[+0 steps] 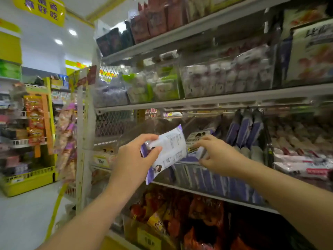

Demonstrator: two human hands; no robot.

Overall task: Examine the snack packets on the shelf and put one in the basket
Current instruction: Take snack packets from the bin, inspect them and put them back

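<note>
My left hand (pixel 137 156) grips a white and purple snack packet (pixel 171 150), held up in front of the shelf with its printed back facing me. My right hand (pixel 218 154) reaches into the clear bin of the same purple packets (pixel 216 177) on the middle shelf, its fingers curled over another packet (pixel 199 152) at the bin's top. More purple packets (pixel 245 129) stand upright just behind. No basket is in view.
Shelves of bagged snacks rise in front: red and orange bags (pixel 189 219) on the shelf below, clear bins of white and green packs (pixel 225 76) above. A yellow display rack (pixel 36 134) stands across the aisle at left. The white floor (pixel 23 213) lies at lower left.
</note>
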